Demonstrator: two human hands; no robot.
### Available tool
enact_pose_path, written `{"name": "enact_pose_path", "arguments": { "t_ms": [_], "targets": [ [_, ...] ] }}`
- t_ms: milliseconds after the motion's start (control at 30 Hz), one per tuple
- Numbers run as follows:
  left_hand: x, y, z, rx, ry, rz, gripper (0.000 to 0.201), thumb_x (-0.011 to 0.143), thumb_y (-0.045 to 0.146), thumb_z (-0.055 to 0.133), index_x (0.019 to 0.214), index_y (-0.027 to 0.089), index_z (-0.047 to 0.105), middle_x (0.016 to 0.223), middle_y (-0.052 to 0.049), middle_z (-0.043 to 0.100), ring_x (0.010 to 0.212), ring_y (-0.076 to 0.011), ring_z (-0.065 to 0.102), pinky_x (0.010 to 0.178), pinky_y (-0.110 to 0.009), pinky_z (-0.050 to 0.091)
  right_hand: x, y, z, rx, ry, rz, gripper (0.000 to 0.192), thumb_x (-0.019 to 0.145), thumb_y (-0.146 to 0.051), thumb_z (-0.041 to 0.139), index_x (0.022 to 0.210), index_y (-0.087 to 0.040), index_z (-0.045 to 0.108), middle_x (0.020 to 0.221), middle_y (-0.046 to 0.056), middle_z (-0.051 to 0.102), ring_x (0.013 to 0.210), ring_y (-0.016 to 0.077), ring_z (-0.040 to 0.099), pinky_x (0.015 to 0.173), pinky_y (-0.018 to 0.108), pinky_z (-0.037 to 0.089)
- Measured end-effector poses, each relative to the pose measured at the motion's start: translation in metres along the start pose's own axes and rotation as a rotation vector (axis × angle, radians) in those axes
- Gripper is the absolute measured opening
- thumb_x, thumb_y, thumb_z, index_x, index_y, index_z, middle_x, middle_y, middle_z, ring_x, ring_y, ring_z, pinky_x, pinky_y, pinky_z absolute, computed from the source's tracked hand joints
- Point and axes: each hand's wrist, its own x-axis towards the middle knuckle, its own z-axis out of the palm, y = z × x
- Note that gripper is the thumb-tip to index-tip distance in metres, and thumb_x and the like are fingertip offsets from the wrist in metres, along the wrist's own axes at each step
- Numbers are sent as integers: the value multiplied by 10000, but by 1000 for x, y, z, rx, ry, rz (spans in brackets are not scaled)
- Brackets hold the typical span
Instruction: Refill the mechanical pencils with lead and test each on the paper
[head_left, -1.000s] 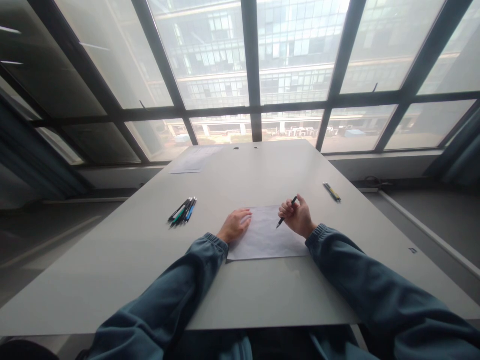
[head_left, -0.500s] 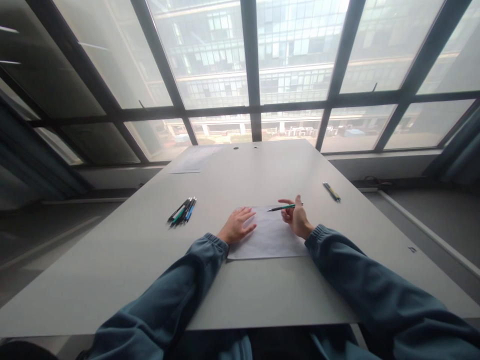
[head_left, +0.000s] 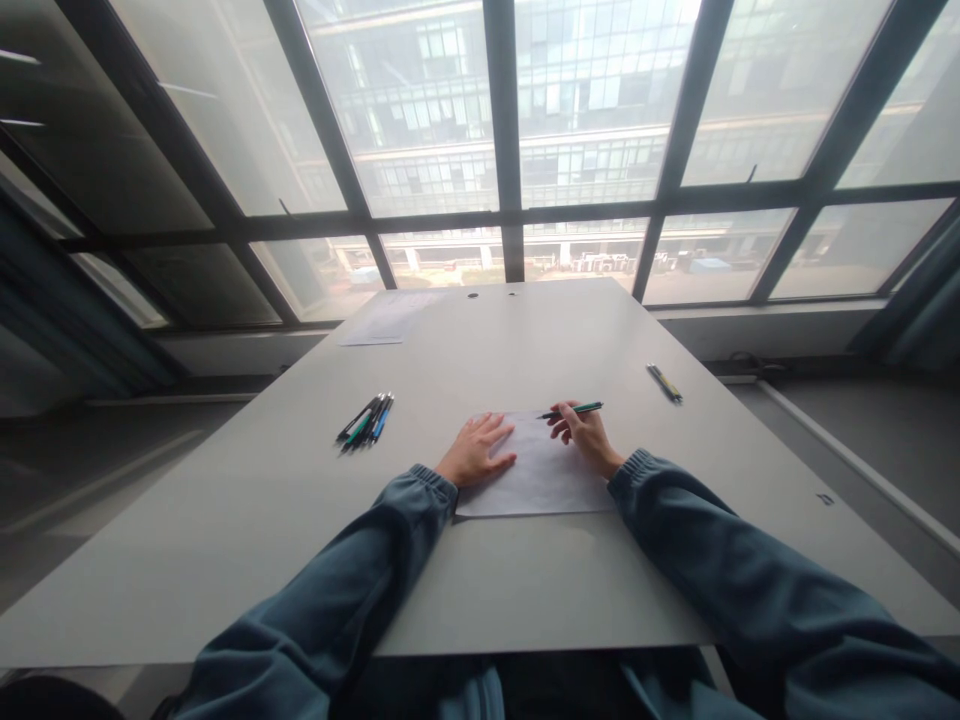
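The right hand [head_left: 589, 437] pinches a slim green pen [head_left: 570, 410] (light, stiff, probably slick, best gripped mid-barrel) level over the far edge of the thin, floppy paper [head_left: 536, 480], which the left hand [head_left: 474, 452] presses flat, fingers spread.

A wide pale grey tabletop [head_left: 480, 590] runs up to a wall of tall windows [head_left: 420, 110] with dark frames. Hazy daylight comes through them, and a glass office building [head_left: 592, 90] shows outside. Dark curtains [head_left: 60, 320] hang at both sides.
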Motion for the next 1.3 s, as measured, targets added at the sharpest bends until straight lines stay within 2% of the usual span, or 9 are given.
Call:
{"name": "enact_pose_path", "arguments": {
  "t_ms": [67, 133, 267, 533, 733, 967, 1300],
  "targets": [
    [0, 0, 0, -2, -2, -2, 638, 891, 619, 507, 1429, 276, 503, 1552, -84, 387, 1434, -360, 318, 1167, -589, 255, 2, 3, 0, -77, -12, -41, 428, 774, -566, 687, 863, -152, 629, 681, 49, 677, 540, 149, 623, 434, 223, 432],
    [0, 0, -1, -7, -1, -1, 639, 890, 621, 507, 1429, 277, 504, 1549, -84, 391, 1432, -360, 321, 1169, -586, 254, 2, 5, 0, -178, -7, -85, 407, 744, -549, 724, 799, -160, 619, 611, 28, 653, 513, 142, 608, 451, 225, 447],
    [0, 0, -2, -13, -9, -8, 638, 894, 623, 498, 1433, 281, 498, 1553, -83, 386, 1436, -351, 317, 1174, -582, 243, 0, 5, 0, -276, -10, -105, 397, 804, -559, 653, 739, -174, 581, 562, 29, 651, 444, 139, 591, 418, 224, 433],
    [1, 1, -2, -22, -9, -11, 636, 886, 617, 518, 1430, 288, 500, 1551, -76, 391, 1433, -343, 330, 1173, -579, 247, -1, 2, 7, -405, -47, -99, 309, 856, -441, 598, 707, -171, 589, 576, 49, 680, 467, 153, 638, 450, 215, 455],
    [0, 3, -5, -17, -15, -10, 636, 888, 623, 512, 1431, 294, 497, 1556, -71, 384, 1436, -342, 323, 1176, -578, 244, 3, 0, 17, -390, -51, -106, 274, 825, -421, 628, 704, -185, 558, 563, 28, 663, 446, 155, 627, 412, 207, 433],
    [1, 3, -5, -31, -4, -9, 635, 885, 626, 520, 1426, 292, 506, 1548, -75, 397, 1428, -340, 337, 1176, -569, 248, 2, 2, 13, -429, -25, -94, 235, 828, -377, 613, 688, -195, 563, 510, 6, 633, 429, 148, 604, 422, 214, 427],
    [1, 3, -6, -28, 1, -5, 623, 883, 614, 538, 1417, 294, 515, 1541, -71, 409, 1427, -336, 343, 1171, -572, 260, 6, 6, 12, -476, -63, -107, 249, 830, -391, 606, 690, -187, 575, 530, 13, 634, 450, 153, 608, 448, 225, 425]
  ]
}}
